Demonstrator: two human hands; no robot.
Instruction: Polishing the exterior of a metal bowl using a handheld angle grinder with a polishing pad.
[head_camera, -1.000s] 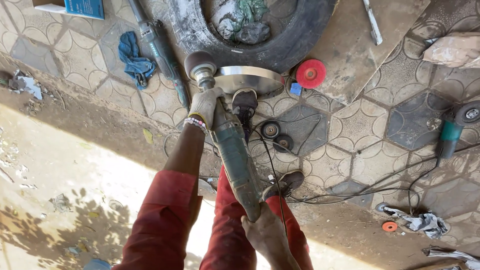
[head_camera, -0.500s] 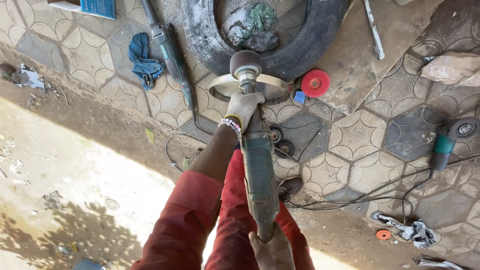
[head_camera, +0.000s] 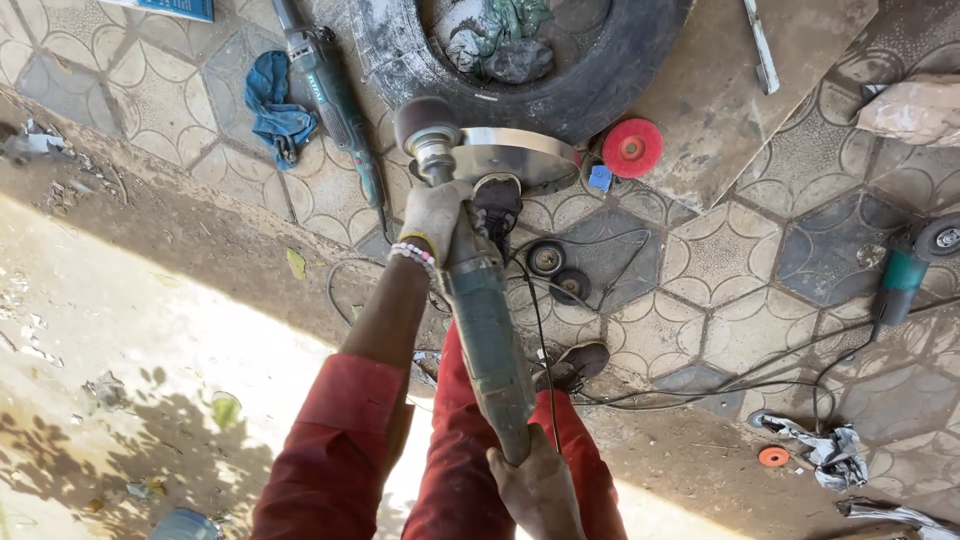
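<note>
From the head view, the person stands over a patterned paving-stone floor (head_camera: 720, 260) and holds a long green-bodied power polisher (head_camera: 485, 320) out in front, its nose pointing away from them. The left hand (head_camera: 435, 215), in a pale dusty glove, is wrapped tight round the head of the tool just behind the spindle, which looks like the steadying grip. The right hand (head_camera: 540, 490) is closed round the tail end of the body near the cable, so the tool is carried at both ends and kept level. The brown cylindrical pad on its spindle (head_camera: 427, 125) sits against the edge of a shiny round metal dish (head_camera: 510, 155), which lies on the floor just in front of a worn black tyre (head_camera: 600, 75).

Around the work the floor is crowded. A second green power tool (head_camera: 335, 95) lies to the left beside a crumpled blue rag (head_camera: 275, 105). A red flap disc (head_camera: 632, 147) rests just right of the dish, with a small blue block (head_camera: 600, 177) touching near it. Two small black wheels (head_camera: 558, 272) lie close to the person's sandalled foot (head_camera: 575, 362), and black cables (head_camera: 700, 385) trail across the stones toward a teal angle grinder (head_camera: 905, 275) well off to the right, a tangle underfoot.
</note>
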